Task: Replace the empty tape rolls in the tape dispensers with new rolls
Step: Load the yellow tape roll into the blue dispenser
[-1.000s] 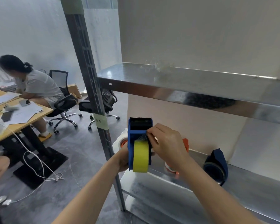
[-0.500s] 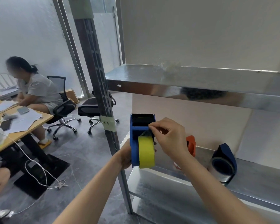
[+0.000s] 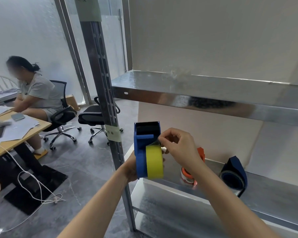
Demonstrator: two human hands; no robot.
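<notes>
Two hands: both up in front of the metal shelf point(image 3: 248, 191).
Left hand point(image 3: 130, 169): wrapped around the back of the blue tape dispenser point(image 3: 141, 152), holding it upright in the air beside the shelf post point(image 3: 108, 117).
Yellow tape roll point(image 3: 154, 162): seated in the dispenser.
Right hand point(image 3: 179, 146): fingertips pinching the loose tape end point(image 3: 156, 143) at the roll's top.
Shelf: orange dispenser point(image 3: 190, 176) and dark blue dispenser point(image 3: 234, 174), apart.

Metal shelf point(image 3: 265, 191) w/ two dispensers point(image 3: 234, 174)
</notes>
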